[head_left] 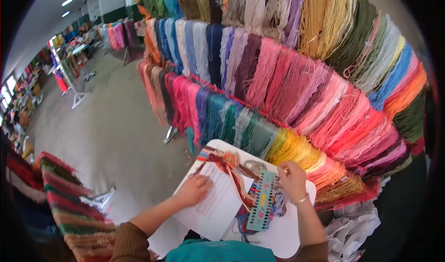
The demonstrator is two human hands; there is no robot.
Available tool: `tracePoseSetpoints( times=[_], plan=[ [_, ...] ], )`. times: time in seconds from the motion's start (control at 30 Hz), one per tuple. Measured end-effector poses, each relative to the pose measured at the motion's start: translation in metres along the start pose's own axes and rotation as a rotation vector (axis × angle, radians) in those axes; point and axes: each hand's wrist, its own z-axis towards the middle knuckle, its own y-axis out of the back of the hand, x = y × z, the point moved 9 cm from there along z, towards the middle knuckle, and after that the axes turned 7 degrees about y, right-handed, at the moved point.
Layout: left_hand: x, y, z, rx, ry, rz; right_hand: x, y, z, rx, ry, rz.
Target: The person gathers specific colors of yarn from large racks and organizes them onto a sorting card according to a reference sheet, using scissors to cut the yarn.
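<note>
A white board point(289, 238) lies across my front, with a printed paper sheet point(218, 188) on its left half. My left hand point(193, 191) rests on the sheet's left side, its fingers stretched over the print. On the board's right half is a green thread card point(263, 201) with holes along both edges and coloured threads tied through them. Loose brown, red and cream yarn point(237, 181) lies between card and sheet. My right hand point(293, 178) is beside the card's upper right, fingers curled together; what they hold, if anything, is hidden.
Racks of coloured yarn hanks point(287, 81) rise close ahead and to the right. Another rack with hanging yarn point(69, 201) stands at lower left. White plastic bags point(354, 229) lie at lower right. Concrete floor point(116, 109) stretches away on the left toward more racks.
</note>
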Motion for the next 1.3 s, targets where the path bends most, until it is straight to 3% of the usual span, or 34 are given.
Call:
tracePoseSetpoints(
  times=[0.17, 0.23, 0.33, 0.5, 0.57, 0.63, 0.8, 1.07, 1.23, 1.3],
  plan=[
    [0.01, 0.001, 0.002, -0.008, -0.027, -0.093, 0.074, 0.046, 0.124, -0.203, 0.141, 0.053],
    [0.01, 0.001, 0.001, -0.009, -0.007, -0.097, 0.062, 0.079, 0.168, -0.339, 0.078, 0.145],
    [0.01, 0.003, 0.001, -0.003, 0.009, -0.118, 0.056, 0.154, 0.217, -0.599, 0.096, -0.024],
    [0.014, 0.002, 0.001, 0.0, -0.008, -0.138, 0.055, 0.265, 0.239, -1.034, 0.117, -0.124],
    [0.014, 0.004, 0.001, 0.01, -0.003, -0.125, 0.049, 0.291, 0.246, -1.076, 0.015, -0.049],
    [0.017, 0.001, -0.001, 0.012, 0.0, -0.126, 0.044, 0.309, 0.259, -1.086, 0.037, -0.161],
    [0.019, -0.002, -0.001, -0.004, 0.035, -0.134, 0.037, 0.327, 0.284, -1.013, -0.172, -0.433],
    [0.019, 0.001, -0.004, -0.005, 0.007, -0.143, 0.012, 0.324, 0.304, -0.971, -0.198, -0.39],
    [0.02, 0.0, -0.005, 0.005, -0.001, -0.148, 0.022, 0.294, 0.279, -1.013, -0.014, -0.294],
    [0.022, -0.003, -0.006, 0.013, -0.001, -0.154, 0.037, 0.259, 0.252, -0.935, 0.094, -0.371]
  ],
)
